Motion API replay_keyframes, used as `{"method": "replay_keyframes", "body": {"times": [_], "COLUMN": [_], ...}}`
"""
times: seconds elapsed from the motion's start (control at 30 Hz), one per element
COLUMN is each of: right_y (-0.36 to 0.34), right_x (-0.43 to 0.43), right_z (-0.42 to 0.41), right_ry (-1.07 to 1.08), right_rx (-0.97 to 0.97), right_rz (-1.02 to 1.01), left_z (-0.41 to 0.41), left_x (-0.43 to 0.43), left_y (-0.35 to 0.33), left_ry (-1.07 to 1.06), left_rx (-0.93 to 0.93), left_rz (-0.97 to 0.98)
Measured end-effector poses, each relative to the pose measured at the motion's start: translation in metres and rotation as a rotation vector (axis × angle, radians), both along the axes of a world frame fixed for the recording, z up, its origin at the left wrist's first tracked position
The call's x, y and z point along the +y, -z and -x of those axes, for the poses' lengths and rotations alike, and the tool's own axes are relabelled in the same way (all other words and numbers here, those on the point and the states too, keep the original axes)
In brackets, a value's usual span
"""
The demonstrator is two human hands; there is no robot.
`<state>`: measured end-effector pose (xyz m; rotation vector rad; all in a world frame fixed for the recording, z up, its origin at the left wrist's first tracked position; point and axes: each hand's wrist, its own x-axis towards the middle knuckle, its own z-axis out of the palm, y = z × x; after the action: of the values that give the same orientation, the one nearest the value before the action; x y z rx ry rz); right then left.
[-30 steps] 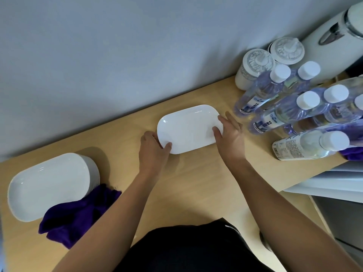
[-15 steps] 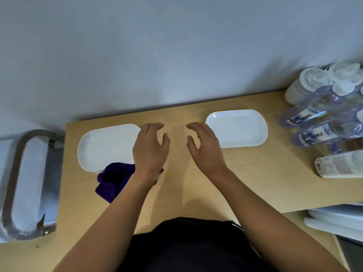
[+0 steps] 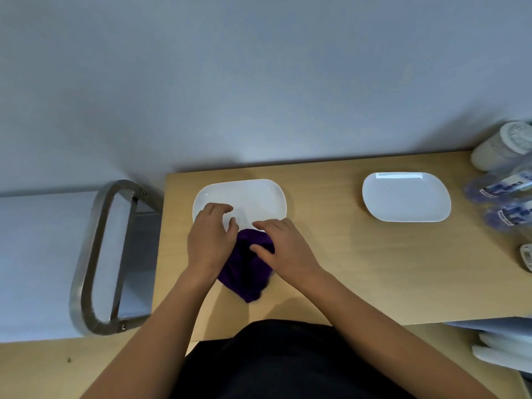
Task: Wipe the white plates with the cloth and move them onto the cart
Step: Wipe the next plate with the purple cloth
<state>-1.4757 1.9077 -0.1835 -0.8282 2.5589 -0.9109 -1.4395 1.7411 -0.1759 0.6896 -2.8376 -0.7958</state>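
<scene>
The near plate (image 3: 253, 197) lies long axis parallel to the wall, close to the table's (image 3: 345, 269) left edge beside the cart handle (image 3: 95, 254). Left hand (image 3: 211, 243) rests loosely curled on its rim; right hand (image 3: 283, 249) presses spread fingers onto the purple cloth (image 3: 247, 272) just in front. The second plate (image 3: 406, 197) sits well right, bare tabletop between
</scene>
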Motion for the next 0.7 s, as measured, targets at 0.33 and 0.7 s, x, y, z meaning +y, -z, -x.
{"method": "replay_keyframes", "body": {"times": [0.33, 0.7], "right_y": [-0.013, -0.028], "right_x": [-0.02, -0.018], "right_z": [-0.007, -0.025], "right_ry": [0.281, 0.568], "right_rx": [-0.045, -0.141], "right_rz": [0.172, 0.208], "left_z": [-0.01, -0.009], "left_x": [-0.039, -0.048], "left_y": [-0.001, -0.007], "left_ry": [0.436, 0.411], "left_rx": [-0.096, 0.018], "left_rz": [-0.26, -0.463]}}
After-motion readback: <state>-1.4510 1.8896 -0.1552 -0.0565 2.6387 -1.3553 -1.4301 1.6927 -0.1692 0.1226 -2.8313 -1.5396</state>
